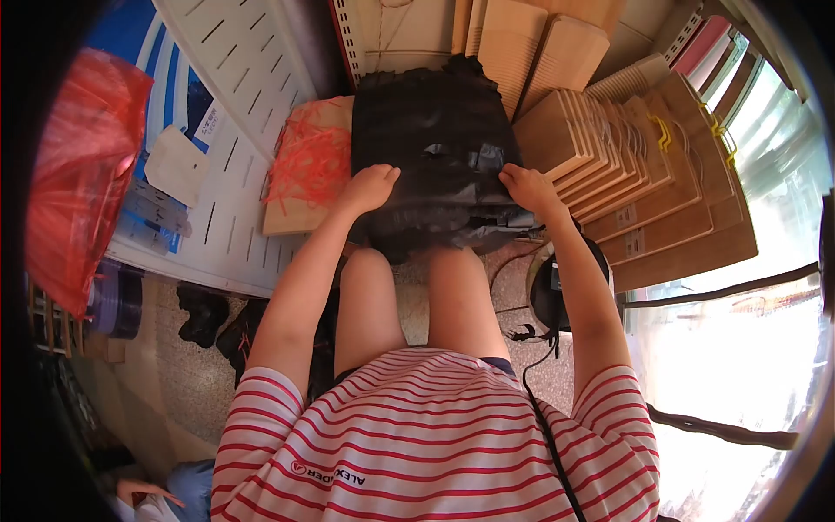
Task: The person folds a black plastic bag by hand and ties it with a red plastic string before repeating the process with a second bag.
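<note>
A pile of black plastic bags (pixel 435 130) lies in front of my knees, its near edge hanging loose and ragged over them. My left hand (pixel 376 185) is closed at the pile's left side, with the fingers pinching the black plastic. Opposite it, my right hand (pixel 527 188) pinches the plastic near the right edge. Between the two hands the top layer lies wrinkled and shiny. Left of the pile, pink-red plastic strips (pixel 309 161) rest on a light wooden board (pixel 296 223).
Wooden cutting boards (pixel 626 165) stand in a row at the right, with washboards (pixel 513 43) behind. A white perforated shelf (pixel 222 191) and a red plastic bag (pixel 83 165) are on the left. A black fan-like object (pixel 557 291) with a cord is by my right knee.
</note>
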Tool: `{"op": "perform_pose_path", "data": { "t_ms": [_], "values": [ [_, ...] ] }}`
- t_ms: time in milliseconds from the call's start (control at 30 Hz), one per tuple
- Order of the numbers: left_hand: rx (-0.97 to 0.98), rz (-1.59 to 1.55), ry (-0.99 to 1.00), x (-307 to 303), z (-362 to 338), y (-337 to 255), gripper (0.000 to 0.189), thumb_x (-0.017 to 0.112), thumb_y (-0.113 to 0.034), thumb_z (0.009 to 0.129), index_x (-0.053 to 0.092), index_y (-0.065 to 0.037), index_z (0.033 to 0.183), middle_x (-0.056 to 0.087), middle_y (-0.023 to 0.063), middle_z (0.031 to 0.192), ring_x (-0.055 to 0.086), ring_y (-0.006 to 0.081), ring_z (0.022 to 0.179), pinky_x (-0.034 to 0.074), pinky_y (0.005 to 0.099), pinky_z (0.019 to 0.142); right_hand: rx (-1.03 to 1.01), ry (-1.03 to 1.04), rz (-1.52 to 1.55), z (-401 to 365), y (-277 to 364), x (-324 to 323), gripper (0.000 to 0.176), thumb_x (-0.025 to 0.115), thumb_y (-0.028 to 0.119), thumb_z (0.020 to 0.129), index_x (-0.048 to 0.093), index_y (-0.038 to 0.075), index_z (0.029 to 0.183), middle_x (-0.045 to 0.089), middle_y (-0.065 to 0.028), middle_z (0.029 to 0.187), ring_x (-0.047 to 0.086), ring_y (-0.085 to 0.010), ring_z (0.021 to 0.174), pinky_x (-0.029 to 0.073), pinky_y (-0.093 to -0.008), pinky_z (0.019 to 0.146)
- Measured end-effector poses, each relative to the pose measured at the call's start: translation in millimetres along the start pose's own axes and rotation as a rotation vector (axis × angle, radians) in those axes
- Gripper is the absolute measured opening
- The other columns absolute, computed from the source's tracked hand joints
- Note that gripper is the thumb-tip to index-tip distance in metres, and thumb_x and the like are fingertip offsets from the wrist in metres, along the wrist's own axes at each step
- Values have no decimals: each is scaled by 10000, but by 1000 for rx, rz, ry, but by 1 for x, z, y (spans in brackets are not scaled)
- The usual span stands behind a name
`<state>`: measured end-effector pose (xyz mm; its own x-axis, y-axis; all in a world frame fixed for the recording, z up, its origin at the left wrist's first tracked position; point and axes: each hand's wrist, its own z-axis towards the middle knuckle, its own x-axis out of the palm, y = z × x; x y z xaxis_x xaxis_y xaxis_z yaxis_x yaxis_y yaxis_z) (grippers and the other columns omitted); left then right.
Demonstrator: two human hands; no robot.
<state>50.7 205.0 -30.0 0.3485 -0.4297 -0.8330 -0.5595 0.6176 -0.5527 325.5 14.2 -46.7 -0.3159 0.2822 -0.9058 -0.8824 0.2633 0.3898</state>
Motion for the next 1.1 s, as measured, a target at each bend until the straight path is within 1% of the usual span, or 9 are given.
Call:
{"op": "perform_pose_path", "data": {
  "t_ms": [200, 300, 367, 500, 767, 900, 967, 1067, 1100],
  "values": [
    [56, -64, -225, 7, -25, -10, 327, 418, -316, 989, 583, -34, 999, 634, 257, 910, 593, 445, 905, 459, 522, 764, -226, -275, -218, -6, 22, -17, 489, 584, 541, 868, 720, 76, 942, 688, -171, 888, 648, -350, 864, 480, -459, 703],
    [105, -104, -363, 24, -34, -2, 305, 427, -337, 992, 580, -74, 1016, 648, 207, 841, 614, 423, 829, 464, 506, 696, -126, -74, 107, 4, 22, -14, 571, 597, 608, 836, 734, 70, 972, 694, -159, 891, 643, -342, 891, 473, -444, 769],
    [122, -110, -423, 27, -35, 1, 303, 433, -360, 994, 583, -97, 1018, 656, 162, 804, 626, 399, 790, 466, 485, 656, 109, 309, 511, 10, 23, -15, 617, 577, 606, 859, 715, 30, 1031, 686, -170, 949, 636, -347, 903, 478, -404, 786],
    [61, -65, -406, 24, -36, -6, 311, 419, -352, 994, 581, -86, 1005, 653, 191, 818, 620, 419, 803, 461, 513, 674, 176, 410, 534, 19, 26, -12, 690, 566, 652, 842, 709, 5, 1034, 683, -203, 949, 641, -330, 927, 479, -414, 793],
    [-82, 98, -39, 12, -8, -8, 358, 384, -330, 988, 597, -45, 1028, 640, 248, 1016, 584, 433, 1011, 459, 526, 855, -102, -143, -456, 12, 35, 2, 545, 497, 458, 935, 712, 23, 685, 656, -114, 818, 618, -278, 853, 373, -412, 814],
    [-136, 81, 78, 4, -2, -14, 399, 398, -321, 979, 630, -4, 1047, 613, 270, 1101, 565, 419, 1079, 454, 492, 914, -146, -351, -382, 0, 49, -7, 479, 545, 416, 918, 696, 30, 677, 634, -110, 779, 611, -282, 853, 389, -431, 784],
    [-146, 60, 96, 6, -1, -16, 412, 406, -320, 976, 645, 11, 1034, 614, 274, 1098, 569, 423, 1070, 456, 488, 913, -214, -728, -146, -9, 67, -11, 419, 575, 363, 909, 677, 40, 663, 612, -108, 713, 618, -297, 744, 426, -428, 678],
    [-236, -115, 117, 21, -1, -15, 422, 453, -311, 965, 658, 58, 990, 631, 289, 1045, 608, 407, 1026, 466, 457, 871, 312, -116, 460, -48, 90, -4, 435, 579, 422, 904, 674, 29, 743, 676, -115, 764, 651, -263, 581, 469, -355, 519],
    [-274, -306, 105, 30, -1, -15, 404, 474, -310, 972, 661, 47, 941, 656, 223, 950, 628, 322, 913, 467, 414, 811, 466, 151, 747, -56, 98, -2, 551, 589, 536, 878, 675, -7, 847, 699, -146, 843, 681, -216, 617, 506, -328, 564]
  ]
}}
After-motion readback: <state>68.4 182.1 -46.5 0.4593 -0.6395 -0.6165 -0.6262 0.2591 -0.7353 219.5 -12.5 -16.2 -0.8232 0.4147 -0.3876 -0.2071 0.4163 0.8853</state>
